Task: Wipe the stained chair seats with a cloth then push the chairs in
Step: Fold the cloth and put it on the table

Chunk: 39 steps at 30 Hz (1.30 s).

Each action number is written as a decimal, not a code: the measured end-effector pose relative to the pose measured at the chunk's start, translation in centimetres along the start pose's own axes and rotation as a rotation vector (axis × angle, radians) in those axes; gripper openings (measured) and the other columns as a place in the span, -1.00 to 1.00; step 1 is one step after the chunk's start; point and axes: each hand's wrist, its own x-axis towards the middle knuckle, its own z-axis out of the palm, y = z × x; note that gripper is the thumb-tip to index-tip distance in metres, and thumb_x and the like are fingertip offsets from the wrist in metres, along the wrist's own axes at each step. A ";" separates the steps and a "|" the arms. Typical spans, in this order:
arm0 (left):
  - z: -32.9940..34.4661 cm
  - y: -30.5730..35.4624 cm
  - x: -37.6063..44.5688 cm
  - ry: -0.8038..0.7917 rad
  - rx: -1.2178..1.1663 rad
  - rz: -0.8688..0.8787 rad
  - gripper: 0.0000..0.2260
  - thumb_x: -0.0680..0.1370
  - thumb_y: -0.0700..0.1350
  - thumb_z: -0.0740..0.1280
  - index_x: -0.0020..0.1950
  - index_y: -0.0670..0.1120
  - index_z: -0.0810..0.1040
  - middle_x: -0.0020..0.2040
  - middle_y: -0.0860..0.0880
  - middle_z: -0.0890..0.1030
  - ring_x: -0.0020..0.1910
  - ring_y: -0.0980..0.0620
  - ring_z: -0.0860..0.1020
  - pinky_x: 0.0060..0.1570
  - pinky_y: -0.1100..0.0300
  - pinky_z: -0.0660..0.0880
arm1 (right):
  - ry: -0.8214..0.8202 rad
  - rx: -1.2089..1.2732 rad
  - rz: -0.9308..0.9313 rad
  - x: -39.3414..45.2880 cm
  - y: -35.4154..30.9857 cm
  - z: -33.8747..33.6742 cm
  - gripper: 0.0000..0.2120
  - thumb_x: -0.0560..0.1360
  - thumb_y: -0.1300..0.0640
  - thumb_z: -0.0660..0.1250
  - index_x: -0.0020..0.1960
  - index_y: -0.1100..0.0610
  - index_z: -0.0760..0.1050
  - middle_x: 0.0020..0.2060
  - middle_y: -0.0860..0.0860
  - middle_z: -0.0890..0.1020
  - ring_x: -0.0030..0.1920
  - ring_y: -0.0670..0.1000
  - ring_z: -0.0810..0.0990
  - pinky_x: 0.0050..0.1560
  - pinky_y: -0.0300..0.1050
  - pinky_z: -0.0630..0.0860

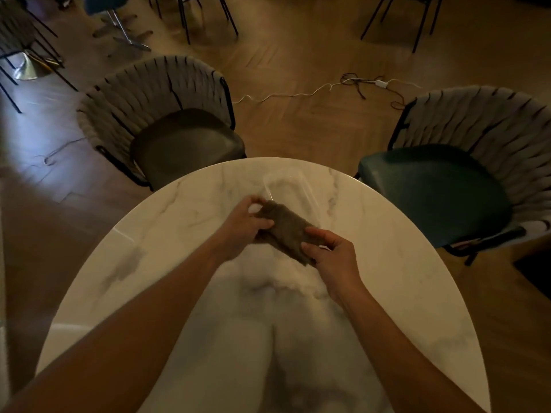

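Note:
A brown cloth [286, 229], folded into a long strip, is held over the white marble table [185, 222]. My left hand [243, 223] grips its far end and my right hand [334, 254] pinches its near end. Beyond the table stand two chairs with woven grey backs. The left chair [182, 141] has a dark brown seat tucked partly under the table's far edge. The right chair [438, 195] has a dark green seat and stands apart from the table edge. In this dim light I cannot make out stains on either seat.
A clear plastic tray [293, 181] lies on the table just beyond the cloth. White and black cables with a power strip [380, 83] trail across the wooden floor behind the chairs. More chair legs [205, 16] and a metal stand base [28, 68] sit further back.

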 end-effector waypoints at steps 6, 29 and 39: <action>0.0 1.8 8.7 0.030 0.734 0.342 -0.77 0.52 -0.31 0.32 -0.19 0.02 0.57 -0.03 0.00 0.59 0.07 0.00 0.53 0.21 0.10 0.49 | 0.098 -0.390 -0.157 5.4 0.1 1.8 -0.60 0.43 0.20 0.44 0.25 0.05 0.55 0.06 -0.02 0.58 -0.04 -0.06 0.56 0.05 -0.20 0.49; 2.8 -0.2 7.7 0.190 1.294 0.403 -0.65 0.53 -0.02 0.33 0.32 0.06 0.49 0.43 -0.09 0.29 0.37 -0.11 0.29 0.33 0.00 0.27 | 0.182 -1.183 -0.183 8.3 -0.6 5.0 -0.70 0.55 -0.02 0.21 0.18 0.12 0.52 0.27 0.12 0.33 0.23 0.17 0.33 0.13 0.01 0.40; 2.0 -7.4 -8.2 0.278 0.952 0.384 -0.72 0.51 -0.07 0.33 0.22 0.04 0.54 0.34 -0.05 0.41 0.31 -0.08 0.40 0.20 0.03 0.45 | 0.189 -0.699 -0.224 -5.1 2.4 0.6 -0.67 0.50 0.04 0.31 0.25 0.06 0.49 0.20 0.11 0.38 0.21 0.12 0.42 0.22 -0.09 0.36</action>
